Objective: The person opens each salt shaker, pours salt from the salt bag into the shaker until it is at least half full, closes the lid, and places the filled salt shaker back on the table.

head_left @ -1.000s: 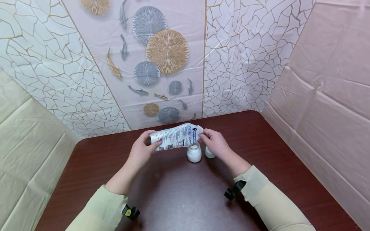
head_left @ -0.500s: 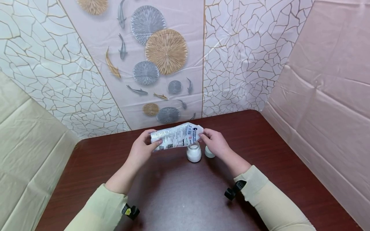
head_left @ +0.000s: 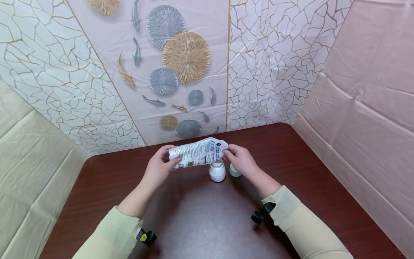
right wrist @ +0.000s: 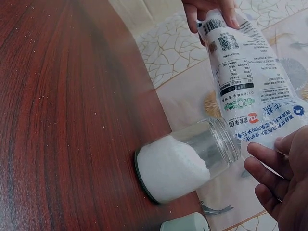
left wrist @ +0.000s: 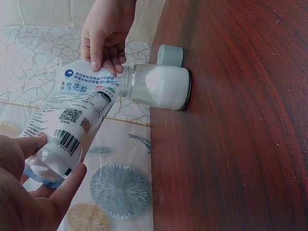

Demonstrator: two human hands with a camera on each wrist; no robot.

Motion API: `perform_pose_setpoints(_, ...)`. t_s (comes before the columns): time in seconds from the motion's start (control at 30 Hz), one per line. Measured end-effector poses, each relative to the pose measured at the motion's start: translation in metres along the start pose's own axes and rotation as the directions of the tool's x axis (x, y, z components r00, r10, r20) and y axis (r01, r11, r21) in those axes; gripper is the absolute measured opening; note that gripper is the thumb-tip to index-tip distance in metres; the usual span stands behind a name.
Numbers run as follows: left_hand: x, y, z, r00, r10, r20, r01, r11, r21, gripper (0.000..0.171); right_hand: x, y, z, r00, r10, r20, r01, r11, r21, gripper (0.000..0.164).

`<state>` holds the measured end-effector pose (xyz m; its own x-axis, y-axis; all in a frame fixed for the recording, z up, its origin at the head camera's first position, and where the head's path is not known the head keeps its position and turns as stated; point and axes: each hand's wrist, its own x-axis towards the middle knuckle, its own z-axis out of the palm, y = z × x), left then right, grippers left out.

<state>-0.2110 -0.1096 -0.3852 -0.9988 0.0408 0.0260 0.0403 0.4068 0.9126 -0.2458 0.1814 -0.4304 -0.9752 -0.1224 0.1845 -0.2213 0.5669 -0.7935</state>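
Observation:
A printed white bag of salt (head_left: 195,153) is held tilted between both hands, its right end low at the mouth of a glass jar (head_left: 217,173). My left hand (head_left: 158,167) grips the bag's left, bottom end, thumb in front. At the other end, my right hand (head_left: 240,160) pinches the bag's corner beside its opening. In the right wrist view, white salt (right wrist: 171,168) fills much of the jar, heaped in a slope, and the bag overlaps the jar's rim. A pale green lid (left wrist: 170,55) lies on the table just right of the jar, partly behind my right hand in the head view.
The dark red wooden table (head_left: 200,219) has small white grains scattered on it in the wrist views. A patterned cloth wall (head_left: 265,72) stands behind its far edge, with plain cloth panels (head_left: 362,90) at the sides.
Hardly anything differs: both hands keep the bag tilted at the jar's mouth, and the jar and lid stay in place.

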Motion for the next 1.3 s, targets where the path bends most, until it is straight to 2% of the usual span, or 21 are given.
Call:
perform_pose_setpoints(0.8, -0.0008, 0.0010, 0.0010, 1.000, -0.010, -0.007, 0.010, 1.000, 0.019, 0.042, -0.0003, 0.0005, -0.0007, 1.000, 0.009, 0.011, -0.009, 1.000, 0.024, 0.020)
perform_pose_setpoints(1.3, 0.0008, 0.0015, 0.0014, 1.000, 0.006, -0.003, -0.006, 1.000, 0.019, 0.042, -0.0003, 0.0026, 0.0003, 1.000, 0.004, 0.010, -0.004, 1.000, 0.031, 0.021)
